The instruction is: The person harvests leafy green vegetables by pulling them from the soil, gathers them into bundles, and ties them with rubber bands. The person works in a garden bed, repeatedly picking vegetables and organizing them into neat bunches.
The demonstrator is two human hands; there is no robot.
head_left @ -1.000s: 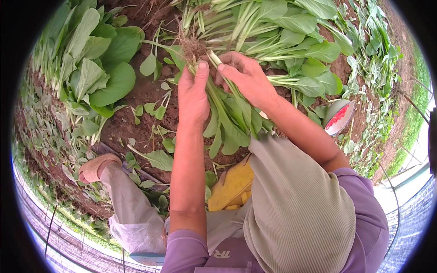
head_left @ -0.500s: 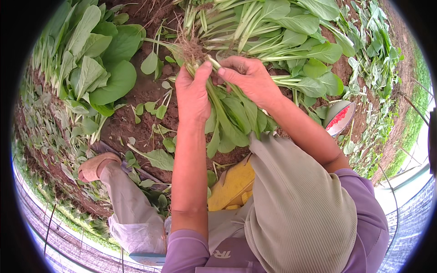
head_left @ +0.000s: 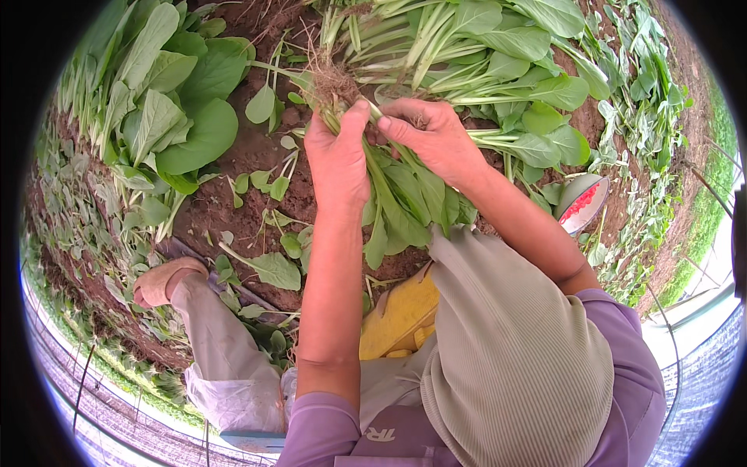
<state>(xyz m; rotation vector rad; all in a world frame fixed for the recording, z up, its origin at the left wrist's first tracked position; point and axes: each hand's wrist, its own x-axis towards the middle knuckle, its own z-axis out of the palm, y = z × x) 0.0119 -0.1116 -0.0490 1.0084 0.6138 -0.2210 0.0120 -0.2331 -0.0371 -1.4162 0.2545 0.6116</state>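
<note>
A small bunch of leafy greens (head_left: 401, 198) with long pale stems is held between my two hands, leaves hanging down toward my lap. Its tangled brown roots (head_left: 333, 84) stick out above my fingers. My left hand (head_left: 339, 159) is closed around the stems just under the roots, thumb on top. Close beside it, my right hand (head_left: 437, 140) pinches the pale stem end of a plant in the bunch between thumb and bent fingers. Some fingertips of both hands are hidden behind the stems.
A large pile of pulled greens (head_left: 498, 66) lies beyond my right hand; another bundle (head_left: 187, 101) stands at the left. Loose leaves (head_left: 272, 268) litter the brown soil. A pale bowl (head_left: 585, 226) of small red pieces sits at the right. Something yellow (head_left: 398, 315) is under me.
Both hands, with the greens, appear slightly farther right in the picture. My left thumb has shifted a little toward the right hand. The grip looks the same.
</note>
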